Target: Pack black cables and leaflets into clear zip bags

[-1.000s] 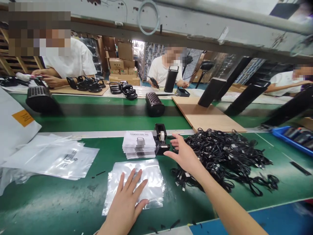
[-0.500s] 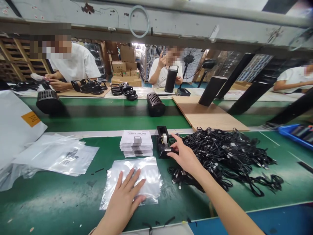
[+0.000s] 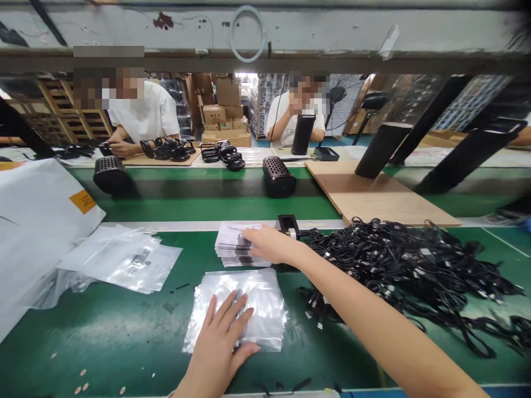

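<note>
My left hand (image 3: 222, 337) lies flat with fingers spread on a stack of clear plastic bags (image 3: 261, 293) at the front middle. Past the bags, my right hand (image 3: 269, 244) reaches over a pile of printed booklets (image 3: 226, 243) with index finger stretched and thumb apart. Its fingertips are on or just above the top booklet, and its remaining fingers are hidden. Behind that wrist stands a black tape dispenser (image 3: 286, 223), partly covered by my forearm. To the right spreads a tangled heap of black cables (image 3: 398, 265).
More plastic bags (image 3: 124, 260) and a large white sack (image 3: 41, 221) are on the left. Across the green belt (image 3: 199, 193) stand perforated dark speaker bodies (image 3: 279, 177) and a wooden board (image 3: 385, 202) with a black speaker (image 3: 381, 149). Co-workers (image 3: 145, 113) sit opposite.
My right hand has moved left from the tape dispenser to the booklets. My left hand stays on the bags. The view has shifted slightly left, and the co-worker opposite has lowered a raised hand.
</note>
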Action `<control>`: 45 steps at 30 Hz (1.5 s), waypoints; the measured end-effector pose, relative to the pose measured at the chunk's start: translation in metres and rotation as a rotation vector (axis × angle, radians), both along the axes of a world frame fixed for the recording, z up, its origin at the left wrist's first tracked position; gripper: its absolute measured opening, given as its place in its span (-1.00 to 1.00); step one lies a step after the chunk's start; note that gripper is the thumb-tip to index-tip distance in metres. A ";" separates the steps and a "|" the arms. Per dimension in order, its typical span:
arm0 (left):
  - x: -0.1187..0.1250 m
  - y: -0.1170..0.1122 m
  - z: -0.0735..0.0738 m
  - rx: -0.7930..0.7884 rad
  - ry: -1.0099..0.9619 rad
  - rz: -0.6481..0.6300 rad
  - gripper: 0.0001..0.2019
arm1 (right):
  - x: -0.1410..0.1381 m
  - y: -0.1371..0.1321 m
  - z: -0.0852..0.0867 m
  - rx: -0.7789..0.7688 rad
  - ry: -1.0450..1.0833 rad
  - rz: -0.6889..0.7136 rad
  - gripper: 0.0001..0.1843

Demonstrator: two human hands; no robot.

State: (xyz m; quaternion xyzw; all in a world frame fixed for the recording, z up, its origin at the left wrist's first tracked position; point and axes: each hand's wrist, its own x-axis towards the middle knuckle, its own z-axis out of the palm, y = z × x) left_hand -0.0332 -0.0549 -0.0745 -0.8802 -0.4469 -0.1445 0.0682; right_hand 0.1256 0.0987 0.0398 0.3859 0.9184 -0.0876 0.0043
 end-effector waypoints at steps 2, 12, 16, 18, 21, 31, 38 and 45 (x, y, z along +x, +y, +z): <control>0.000 -0.002 0.000 -0.019 -0.016 0.006 -0.56 | 0.003 -0.003 0.000 0.002 0.002 -0.021 -0.64; -0.001 -0.005 0.003 -0.099 -0.057 0.010 -0.56 | -0.003 -0.001 0.000 0.040 0.099 -0.054 -0.55; 0.000 -0.005 0.003 -0.098 -0.043 0.017 -0.58 | -0.022 -0.007 0.004 0.032 0.101 -0.009 -0.56; 0.000 -0.005 0.004 -0.100 -0.043 0.018 -0.59 | -0.029 -0.006 0.005 0.023 0.078 -0.025 -0.66; 0.000 -0.006 0.004 -0.099 -0.054 0.018 -0.60 | -0.031 0.000 0.005 0.036 0.053 -0.049 -0.71; 0.001 -0.007 0.007 -0.166 -0.085 0.046 -0.61 | -0.029 0.000 0.004 0.120 0.018 -0.038 -0.66; -0.001 -0.012 0.008 -0.355 -0.484 0.041 -0.44 | -0.034 0.000 0.001 0.197 -0.025 0.004 -0.82; -0.007 0.004 0.045 -0.876 -1.478 0.257 -0.47 | -0.019 -0.067 -0.014 0.295 0.167 0.383 -0.81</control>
